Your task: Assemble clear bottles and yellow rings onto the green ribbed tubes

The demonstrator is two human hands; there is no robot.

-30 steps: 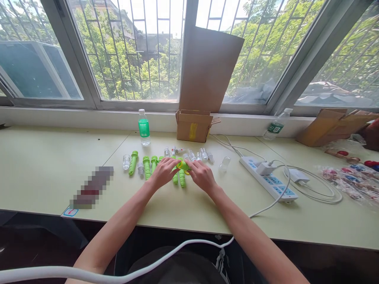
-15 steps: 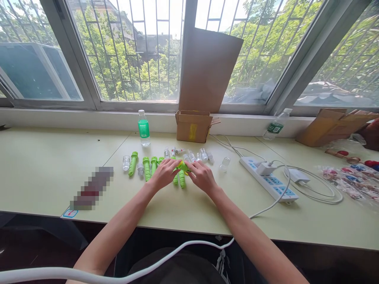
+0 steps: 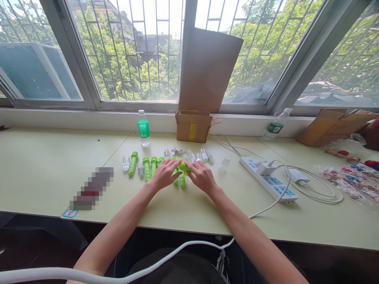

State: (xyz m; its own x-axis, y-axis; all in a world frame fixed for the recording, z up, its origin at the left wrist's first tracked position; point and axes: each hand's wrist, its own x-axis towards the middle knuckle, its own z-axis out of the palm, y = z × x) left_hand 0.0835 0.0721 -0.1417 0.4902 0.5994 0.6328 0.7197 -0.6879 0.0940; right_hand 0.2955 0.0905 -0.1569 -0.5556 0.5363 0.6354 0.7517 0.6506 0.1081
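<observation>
Head cam: L hand [image 3: 164,173] & R hand [image 3: 203,176] both pinch green part [image 3: 182,167]; green tubes [image 3: 146,169] just beside.

Bottle [image 3: 143,128] left of box [image 3: 194,127], behind tubes [image 3: 146,168]

A pale green counter [image 3: 53,165] carries an upright clear water bottle with a green label [image 3: 143,129] beside a small open brown cardboard box [image 3: 193,127]. Behind the box, a flat cardboard sheet [image 3: 209,71] leans against the window. To the right lie a white power strip [image 3: 268,179], a white charger [image 3: 299,176] and clear packets of colourful items [image 3: 351,177].
</observation>
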